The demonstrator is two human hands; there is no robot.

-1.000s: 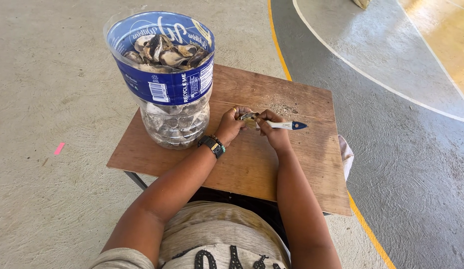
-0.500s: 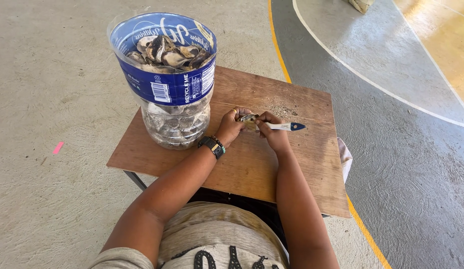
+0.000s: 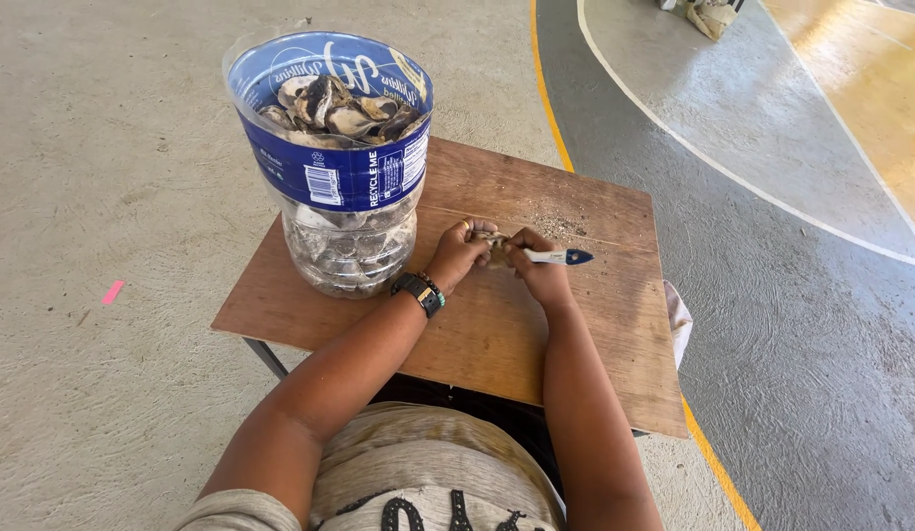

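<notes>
Mid-board (image 3: 497, 324), left hand (image 3: 459, 254) grips shell (image 3: 494, 246); right hand (image 3: 538, 275) clasps tool (image 3: 560, 257)

From my feed there's a big clear plastic jug (image 3: 344, 177) with its top cut off and a blue label band, stuffed with shells (image 3: 334, 106). It sits on the left part of a worn wooden board table (image 3: 497, 324). Some gritty crumbs (image 3: 556, 228) are scattered near the table's far edge. Floor's pale concrete (image 3: 113, 147), with a small pink scrap (image 3: 112, 292) off to the left, and a yellow line (image 3: 548, 93) bordering a grey painted court (image 3: 772, 197) on the right.
</notes>
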